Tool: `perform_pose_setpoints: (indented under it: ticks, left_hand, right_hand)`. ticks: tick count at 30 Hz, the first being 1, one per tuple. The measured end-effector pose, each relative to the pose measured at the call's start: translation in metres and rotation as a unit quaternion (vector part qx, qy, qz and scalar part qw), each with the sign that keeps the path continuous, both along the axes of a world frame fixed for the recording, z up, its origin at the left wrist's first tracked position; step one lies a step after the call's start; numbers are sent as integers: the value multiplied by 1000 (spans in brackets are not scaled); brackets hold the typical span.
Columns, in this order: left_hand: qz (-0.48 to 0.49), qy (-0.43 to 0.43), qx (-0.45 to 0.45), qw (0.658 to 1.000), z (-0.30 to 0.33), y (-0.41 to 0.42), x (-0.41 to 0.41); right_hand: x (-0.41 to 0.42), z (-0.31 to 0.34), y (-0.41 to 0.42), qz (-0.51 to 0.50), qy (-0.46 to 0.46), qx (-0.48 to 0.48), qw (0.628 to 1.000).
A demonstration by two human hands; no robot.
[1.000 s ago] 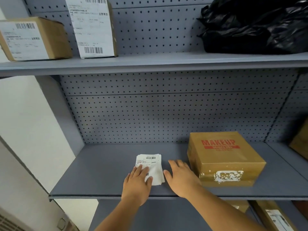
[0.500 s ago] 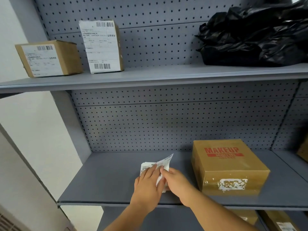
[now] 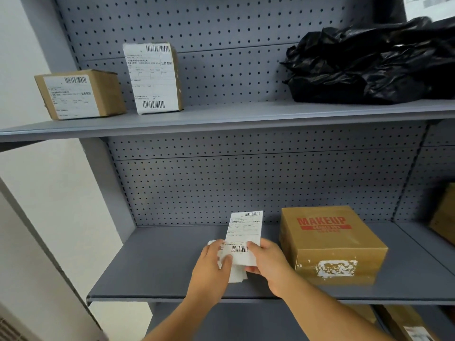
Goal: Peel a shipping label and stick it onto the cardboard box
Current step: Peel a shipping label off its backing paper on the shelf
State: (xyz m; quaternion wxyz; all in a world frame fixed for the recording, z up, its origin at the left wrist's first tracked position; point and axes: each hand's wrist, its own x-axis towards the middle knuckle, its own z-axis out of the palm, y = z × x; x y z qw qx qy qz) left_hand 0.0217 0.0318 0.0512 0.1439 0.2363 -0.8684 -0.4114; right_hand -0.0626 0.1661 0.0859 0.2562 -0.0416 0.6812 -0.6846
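A white shipping label (image 3: 244, 232) with barcodes stands upright above the grey shelf (image 3: 160, 267). My right hand (image 3: 267, 260) pinches its lower right edge. My left hand (image 3: 214, 263) presses on the small stack of white labels (image 3: 236, 275) lying on the shelf and touches the raised label's lower left corner. A brown cardboard box (image 3: 330, 244) printed MAKEUP in red sits just right of my hands, with torn white label residue on its front face.
On the upper shelf stand two labelled cardboard boxes (image 3: 78, 94) (image 3: 152, 78) at the left and a black plastic bag (image 3: 369, 62) at the right. More cardboard boxes show at the right edge (image 3: 445, 212) and on the shelf below (image 3: 406, 323).
The top label has been lifted from the flat stack and now stands upright in my right hand. My left hand stays on the stack. The camera has tilted up.
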Motion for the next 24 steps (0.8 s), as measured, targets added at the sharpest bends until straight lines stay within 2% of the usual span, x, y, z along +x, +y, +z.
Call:
perform_pose_setpoints:
  ticks: [6, 10, 15, 19, 24]
  left_hand:
    - [46, -14, 212, 976, 9, -3, 13]
    - [63, 1, 289, 955, 8, -6, 18]
    - [83, 46, 401, 911, 7, -8, 19]
    - [77, 47, 446, 890, 4, -10, 24]
    - [54, 47, 451, 889, 2, -15, 26]
  right_hand:
    - [-1, 3, 7, -20, 1, -4, 1000]
    - [0, 1, 9, -18, -6, -9, 1000]
    - [2, -4, 7, -11, -1, -14, 1000]
    - [2, -6, 5, -10, 5, -1, 1000]
    - [1, -9, 2, -19, 3, 11, 1000]
